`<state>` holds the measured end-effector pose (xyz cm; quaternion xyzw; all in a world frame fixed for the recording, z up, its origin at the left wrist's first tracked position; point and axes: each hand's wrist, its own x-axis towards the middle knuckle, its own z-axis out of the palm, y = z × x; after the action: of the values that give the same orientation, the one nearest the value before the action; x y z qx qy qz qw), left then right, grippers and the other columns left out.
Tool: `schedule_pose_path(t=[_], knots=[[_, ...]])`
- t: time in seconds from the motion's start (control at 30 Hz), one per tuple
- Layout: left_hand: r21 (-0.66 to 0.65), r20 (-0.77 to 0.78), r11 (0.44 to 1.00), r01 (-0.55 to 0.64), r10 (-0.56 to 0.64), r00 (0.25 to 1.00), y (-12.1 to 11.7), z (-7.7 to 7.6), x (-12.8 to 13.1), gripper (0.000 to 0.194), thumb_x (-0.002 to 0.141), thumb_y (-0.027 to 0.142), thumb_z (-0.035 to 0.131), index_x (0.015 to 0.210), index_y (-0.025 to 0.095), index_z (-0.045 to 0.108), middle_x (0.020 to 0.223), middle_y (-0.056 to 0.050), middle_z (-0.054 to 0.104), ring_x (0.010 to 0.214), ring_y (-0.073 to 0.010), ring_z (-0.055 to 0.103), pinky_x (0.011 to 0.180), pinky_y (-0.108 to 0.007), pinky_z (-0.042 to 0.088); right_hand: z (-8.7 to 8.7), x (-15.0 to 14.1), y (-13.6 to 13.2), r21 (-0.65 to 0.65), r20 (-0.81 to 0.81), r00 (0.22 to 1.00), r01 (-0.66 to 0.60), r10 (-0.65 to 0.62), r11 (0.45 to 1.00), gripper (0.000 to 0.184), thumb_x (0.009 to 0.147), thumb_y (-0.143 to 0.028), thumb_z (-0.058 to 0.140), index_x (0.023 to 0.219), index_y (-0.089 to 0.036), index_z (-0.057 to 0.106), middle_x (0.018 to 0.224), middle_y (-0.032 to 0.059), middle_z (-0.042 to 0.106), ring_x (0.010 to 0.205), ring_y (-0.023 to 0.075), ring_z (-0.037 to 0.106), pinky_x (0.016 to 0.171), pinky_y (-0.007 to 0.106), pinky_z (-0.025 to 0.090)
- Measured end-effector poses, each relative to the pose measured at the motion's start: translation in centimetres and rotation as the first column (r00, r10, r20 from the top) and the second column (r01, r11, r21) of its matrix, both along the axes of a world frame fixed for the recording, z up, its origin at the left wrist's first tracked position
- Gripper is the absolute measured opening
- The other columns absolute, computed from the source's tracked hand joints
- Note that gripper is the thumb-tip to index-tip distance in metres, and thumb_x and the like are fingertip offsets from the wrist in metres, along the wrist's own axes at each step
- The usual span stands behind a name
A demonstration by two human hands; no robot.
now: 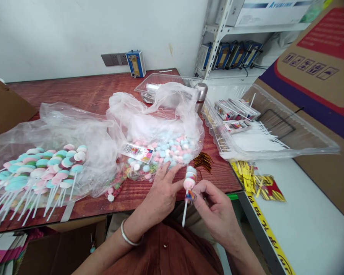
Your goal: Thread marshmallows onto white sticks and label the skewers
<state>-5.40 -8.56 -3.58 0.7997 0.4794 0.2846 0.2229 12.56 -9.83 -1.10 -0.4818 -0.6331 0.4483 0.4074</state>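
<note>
A marshmallow lollipop (pixel 190 179) in pale blue, pink and white is at the worktop's (pixel 132 204) near edge, right of middle, its white stick slanting down; a multicoloured printed wrapper is bunched at its neck; the right hand (pixel 218 208) pinches it there between thumb and fingers; the left hand (pixel 162 194) is just beside it, fingers stretched towards a clear bag (pixel 189 147) of loose marshmallows, though whether it grips anything I cannot tell; cloudy folds blur the bag's contents; at far left, some lollipop sticks (pixel 30 204) are cut off; the printed card's (pixel 137 152) small lettering is illegible; the shelf box's (pixel 272 13) blue brand name seems to end "INK".
</note>
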Motion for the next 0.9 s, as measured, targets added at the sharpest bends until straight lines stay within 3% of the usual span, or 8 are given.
schedule_pose_path(t=[0.1,0.23,0.33,0.43,0.57,0.67,0.8,0.9], knots=[[-0.074,0.154,0.997,0.035,-0.023,0.988,0.3,0.6,0.2,0.045,0.092,0.006,0.043,0.125,0.027,0.067,0.165,-0.004,0.019,0.152,-0.0291,0.011,0.122,-0.056,0.014,-0.5,-0.3,-0.4,-0.201,-0.14,0.988,-0.099,0.072,0.975,0.025,0.09,-0.033,0.06,0.069,-0.02,0.053,0.066,-0.0023,0.053,0.062,0.0128,0.047,0.058,0.024,0.038],[-0.198,0.282,0.949,0.245,-0.184,0.941,0.2,1.8,0.0,0.043,0.094,0.009,0.042,0.113,0.03,0.074,0.164,0.005,0.016,0.152,-0.0253,0.008,0.123,-0.05,0.013,-2.7,0.7,0.0,-0.304,-0.337,0.94,-0.047,-0.061,0.951,0.023,0.086,-0.034,0.067,0.073,-0.019,0.056,0.071,-0.002,0.054,0.069,0.0128,0.048,0.064,0.023,0.04],[-0.201,0.226,0.973,0.109,-0.063,0.972,-0.1,1.5,-0.1,0.043,0.092,0.008,0.041,0.109,0.027,0.076,0.165,0.006,0.011,0.152,-0.0279,-0.002,0.122,-0.056,0.003,-3.5,2.0,0.1,-0.327,-0.367,0.922,-0.003,-0.123,0.945,0.026,0.086,-0.037,0.069,0.073,-0.019,0.056,0.068,-0.0034,0.049,0.064,0.0111,0.042,0.058,0.021,0.037],[-0.284,0.331,0.949,0.134,-0.034,0.943,-0.4,0.9,-0.3,0.033,0.09,0.014,0.047,0.103,0.023,0.076,0.164,0.0,0.019,0.152,-0.0307,0.006,0.121,-0.054,0.004,-3.0,2.4,-0.1,-0.312,-0.29,0.957,-0.102,0.007,0.945,0.028,0.084,-0.039,0.07,0.07,-0.019,0.056,0.066,-0.0034,0.048,0.06,0.011,0.041,0.054,0.02,0.037],[-0.492,0.726,0.799,0.346,0.156,0.67,-1.5,0.6,-0.6,0.032,0.093,0.038,0.051,0.11,0.022,0.072,0.135,-0.011,0.061,0.123,-0.0282,0.057,0.105,-0.04,0.041,-2.7,-0.3,-0.6,-0.286,-0.09,0.958,-0.288,0.273,0.914,0.026,0.085,-0.042,0.066,0.073,-0.019,0.064,0.069,0.002,0.062,0.064,0.0164,0.055,0.061,0.026,0.048],[-0.597,0.772,0.704,0.385,0.374,0.514,-2.9,1.2,-1.7,0.036,0.085,0.044,0.064,0.112,0.02,0.066,0.103,-0.01,0.071,0.086,-0.0212,0.066,0.078,-0.031,0.049,-3.4,-3.9,-1.3,-0.139,0.021,0.931,-0.359,0.365,0.923,0.026,0.086,-0.043,0.06,0.08,-0.019,0.069,0.082,0.0074,0.069,0.079,0.0228,0.064,0.071,0.031,0.053],[-0.643,0.672,0.761,0.083,0.509,0.538,-6.6,3.3,-6.8,0.034,0.082,0.042,0.068,0.107,0.018,0.064,0.092,-0.007,0.068,0.083,-0.0187,0.062,0.075,-0.027,0.046,-3.9,-6.3,-1.0,-0.061,0.146,0.852,-0.5,0.503,0.864,0.027,0.093,-0.04,0.053,0.081,-0.021,0.068,0.081,0.004,0.07,0.075,0.0196,0.066,0.07,0.028,0.051],[-0.71,0.33,0.663,-0.235,0.609,0.722,-11.7,3.9,-13.0,0.034,0.081,0.042,0.069,0.108,0.02,0.066,0.092,-0.004,0.068,0.083,-0.0189,0.059,0.074,-0.025,0.045,-3.3,-5.2,1.0,-0.066,0.235,0.857,-0.456,0.458,0.887,0.031,0.094,-0.043,0.05,0.077,-0.022,0.065,0.071,0.0,0.067,0.066,0.0167,0.062,0.063,0.025,0.047]])
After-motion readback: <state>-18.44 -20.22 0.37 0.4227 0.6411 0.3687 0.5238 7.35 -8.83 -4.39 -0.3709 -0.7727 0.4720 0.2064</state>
